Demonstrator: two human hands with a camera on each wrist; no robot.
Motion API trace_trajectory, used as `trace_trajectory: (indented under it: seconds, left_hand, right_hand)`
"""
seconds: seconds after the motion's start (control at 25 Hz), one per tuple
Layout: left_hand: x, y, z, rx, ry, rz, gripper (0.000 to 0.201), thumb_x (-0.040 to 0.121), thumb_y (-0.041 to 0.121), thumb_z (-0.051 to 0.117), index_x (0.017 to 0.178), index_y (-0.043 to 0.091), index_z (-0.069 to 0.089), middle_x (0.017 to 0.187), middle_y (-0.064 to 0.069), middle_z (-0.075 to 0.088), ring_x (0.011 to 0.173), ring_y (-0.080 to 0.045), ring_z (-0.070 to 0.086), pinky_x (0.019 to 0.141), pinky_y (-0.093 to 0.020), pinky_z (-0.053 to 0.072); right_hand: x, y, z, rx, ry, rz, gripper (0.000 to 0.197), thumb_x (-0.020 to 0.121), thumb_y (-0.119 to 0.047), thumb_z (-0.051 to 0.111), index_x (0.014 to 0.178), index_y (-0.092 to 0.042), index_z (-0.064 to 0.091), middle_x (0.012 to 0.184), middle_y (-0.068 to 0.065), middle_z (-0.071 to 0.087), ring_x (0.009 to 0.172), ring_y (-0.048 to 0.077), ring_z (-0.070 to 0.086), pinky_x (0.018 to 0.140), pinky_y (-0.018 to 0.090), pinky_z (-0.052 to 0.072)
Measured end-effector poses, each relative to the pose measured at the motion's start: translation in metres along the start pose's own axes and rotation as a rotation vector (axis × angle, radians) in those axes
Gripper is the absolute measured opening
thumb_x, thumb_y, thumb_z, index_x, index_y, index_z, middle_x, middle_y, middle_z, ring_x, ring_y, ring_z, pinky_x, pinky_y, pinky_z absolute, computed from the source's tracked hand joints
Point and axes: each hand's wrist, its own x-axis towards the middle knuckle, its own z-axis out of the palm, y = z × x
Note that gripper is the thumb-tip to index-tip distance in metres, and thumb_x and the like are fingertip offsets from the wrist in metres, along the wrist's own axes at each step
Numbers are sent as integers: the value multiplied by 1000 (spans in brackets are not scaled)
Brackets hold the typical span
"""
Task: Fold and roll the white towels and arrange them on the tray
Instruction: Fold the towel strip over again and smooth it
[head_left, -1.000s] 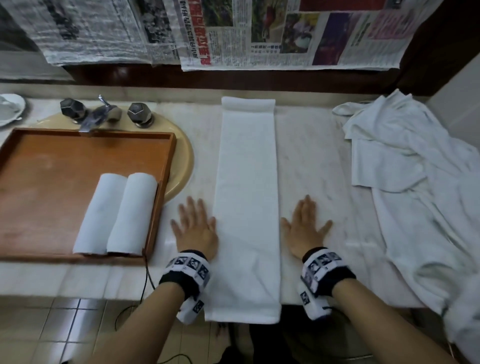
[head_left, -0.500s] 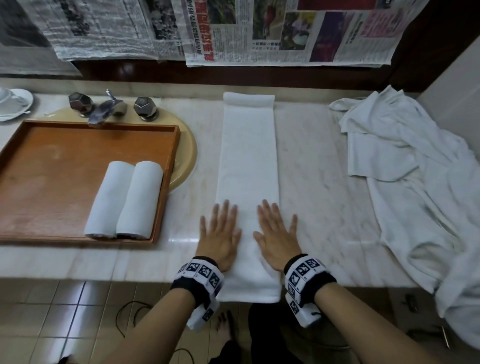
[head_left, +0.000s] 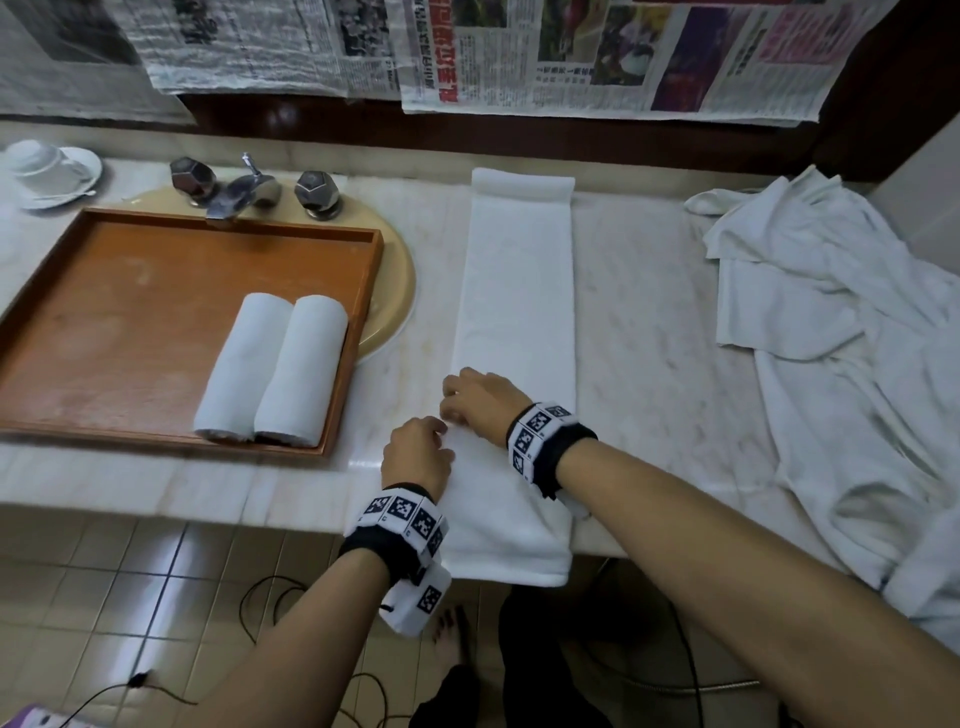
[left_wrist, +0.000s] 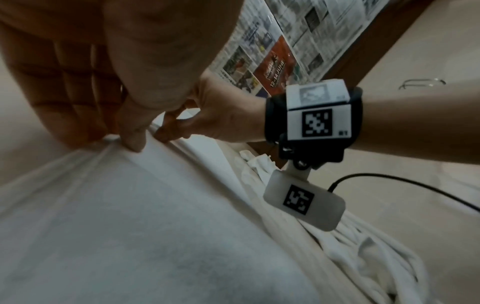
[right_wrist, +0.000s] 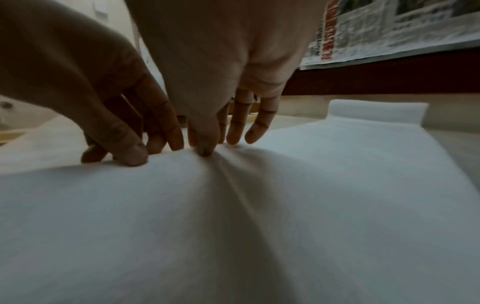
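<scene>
Both hands, left hand (head_left: 417, 455) and right hand (head_left: 480, 405), pinch the folded towel's (head_left: 519, 291) left edge near the surface's (head_left: 649, 312) front edge, probably to fold it narrower.

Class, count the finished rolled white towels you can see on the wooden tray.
2. Both rolled white towels lie side by side, touching, at the right end of the brown wooden tray: left one, right one.

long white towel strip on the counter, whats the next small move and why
Probably lift the pinched left edge and fold it rightward: both hands, left hand and right hand, pinch that edge of the long folded white towel strip, still unrolled.
</scene>
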Motion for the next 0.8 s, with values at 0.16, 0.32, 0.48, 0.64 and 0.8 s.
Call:
trace_trajectory:
  seconds: [0.16, 0.32, 0.48, 0.64, 0.8]
  left_hand:
    - [-5, 1, 0, -54, 22, -28, 26, 84, 14, 69, 109, 18, 68, 100, 1, 69, 94, -20, 63, 80, -27, 46]
    - [-13, 1, 2, -84, 24, -59, 21, 83, 31, 71, 99, 18, 65, 88, 2, 67, 87, -20, 61, 72, -27, 42]
    - [-17, 4, 4, -89, 2, -102, 21, 82, 34, 71, 85, 16, 59, 83, -1, 63, 80, -22, 58, 66, -27, 38]
    - [-16, 5, 5, -162, -21, -188, 26, 85, 26, 68, 68, 16, 53, 78, -6, 62, 74, -26, 55, 62, -27, 36]
    - [-17, 5, 4, -175, -71, -254, 22, 92, 26, 61, 76, 12, 58, 90, -10, 65, 81, -28, 56, 68, -28, 39]
  right_hand:
    - [11, 4, -2, -110, -40, -72, 19, 92, -7, 51, 98, -13, 67, 108, 3, 56, 110, 24, 45, 70, 32, 30]
    - [10, 8, -3, -193, -90, -125, 19, 97, -7, 42, 101, -16, 58, 112, 0, 50, 106, 23, 41, 70, 35, 29]
    - [3, 16, -14, -184, -79, -213, 31, 89, 6, 32, 104, -16, 49, 115, -1, 48, 102, 22, 38, 72, 34, 29]
    - [7, 16, -20, -201, -151, -182, 42, 83, 14, 35, 107, -19, 41, 112, 0, 52, 105, 22, 40, 74, 34, 31]
    - [17, 18, -23, -270, -209, -105, 32, 97, -1, 38, 123, -17, 48, 130, 2, 45, 121, 23, 36, 76, 37, 30]
